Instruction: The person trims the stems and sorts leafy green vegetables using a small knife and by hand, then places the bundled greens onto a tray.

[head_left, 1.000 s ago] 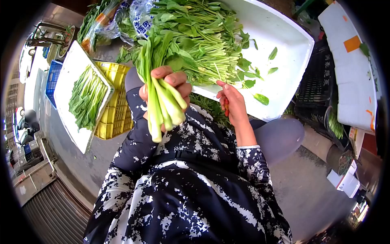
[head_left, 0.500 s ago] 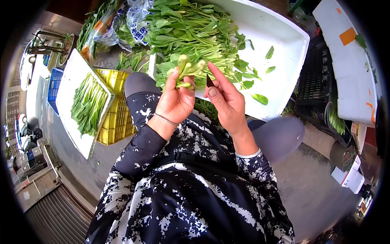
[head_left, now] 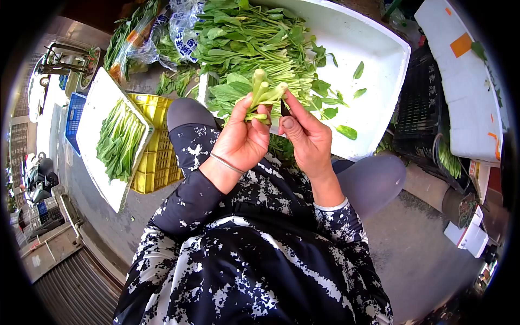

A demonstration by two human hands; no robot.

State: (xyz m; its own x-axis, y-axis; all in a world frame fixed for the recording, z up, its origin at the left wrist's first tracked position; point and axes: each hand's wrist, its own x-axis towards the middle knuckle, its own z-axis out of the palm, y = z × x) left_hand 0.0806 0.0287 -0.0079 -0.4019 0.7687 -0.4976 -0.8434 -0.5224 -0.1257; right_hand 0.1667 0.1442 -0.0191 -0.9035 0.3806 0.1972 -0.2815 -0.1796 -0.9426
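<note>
My left hand [head_left: 241, 141] is wrapped round a small bunch of leafy greens [head_left: 261, 93], its pale cut stem ends turned up and its leaves pointing away from me. My right hand [head_left: 309, 132] pinches a small dark blade [head_left: 284, 108], and its fingertip is at the rightmost stem end. Beyond both hands, a large pile of the same greens [head_left: 254, 40] fills the left part of a white foam box [head_left: 374, 54]. A few loose leaves [head_left: 345, 131] lie on the box's bare floor. Most of the knife's handle is hidden in my right hand.
At the left, a white foam lid [head_left: 95, 135] carries a row of greens [head_left: 120, 141] and leans on a yellow crate [head_left: 154, 168], with a blue crate [head_left: 74, 122] behind. Plastic bags [head_left: 181, 32] lie at upper left. A black crate [head_left: 420, 108] stands right of the box.
My left hand has turned the bunch from stems toward me to stems up and away. My right hand has moved in from the right, and its blade has come against the stems.
</note>
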